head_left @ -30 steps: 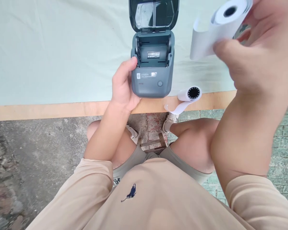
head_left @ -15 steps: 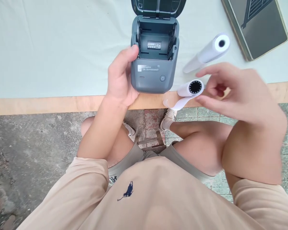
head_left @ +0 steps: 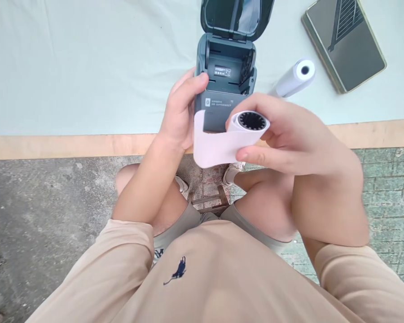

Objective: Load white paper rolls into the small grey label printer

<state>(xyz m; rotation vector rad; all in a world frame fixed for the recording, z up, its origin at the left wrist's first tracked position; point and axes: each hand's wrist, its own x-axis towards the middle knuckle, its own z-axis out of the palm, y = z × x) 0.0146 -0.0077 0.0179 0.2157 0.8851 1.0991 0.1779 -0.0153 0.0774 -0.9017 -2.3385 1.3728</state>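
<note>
My left hand (head_left: 183, 105) grips the left side of a dark grey label printer (head_left: 218, 101), its thumb on the rim of the bay. The printer's lid (head_left: 235, 18) stands raised, and a small printed label shows inside the bay. In front of the printer, my right hand (head_left: 289, 134) is closed around a white paper roll (head_left: 235, 139) with a black notched core. A loose end of its paper curls out to the left and covers part of the printer's lower front.
A second white paper roll (head_left: 296, 76) lies on the pale cloth (head_left: 87, 67) right of the printer. Beyond it is a smartphone-like slab (head_left: 346, 45) with a dark glossy face. The table's wooden edge (head_left: 54, 147) runs along the front, above my knees.
My right hand has taken hold of the paper roll with the black core and carried it left, up before the printer. The printer appears slightly farther right in view.
</note>
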